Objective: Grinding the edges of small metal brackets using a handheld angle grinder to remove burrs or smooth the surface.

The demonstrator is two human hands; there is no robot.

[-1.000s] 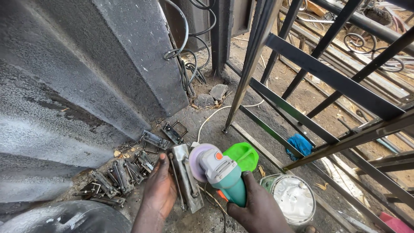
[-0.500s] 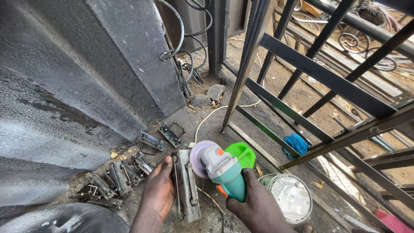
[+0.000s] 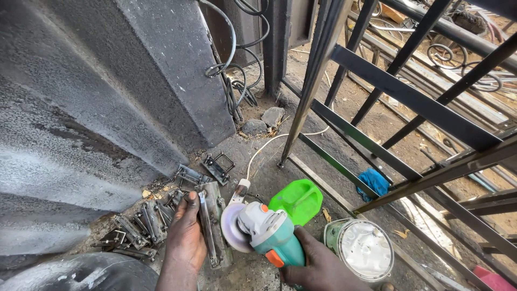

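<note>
My left hand (image 3: 186,237) presses on a long grey metal hinge piece (image 3: 212,223) lying on the concrete floor. A teal and grey angle grinder (image 3: 266,233) is gripped in my right hand (image 3: 323,267). Its round disc (image 3: 231,227) sits right beside the metal piece, touching or nearly touching its right edge. A white power cord (image 3: 269,143) runs from the grinder area back toward the gate.
Several more metal hinge pieces (image 3: 145,223) lie left along a black corrugated metal wall (image 3: 107,108). A green plastic container (image 3: 297,199) and a paint tin with white paint (image 3: 365,249) stand right. A black barred gate frame (image 3: 398,91) leans overhead; a blue cloth (image 3: 372,180) lies under it.
The view has shifted slightly. My left hand has slid up along the metal piece, and the grinder's disc stays against its right side.
</note>
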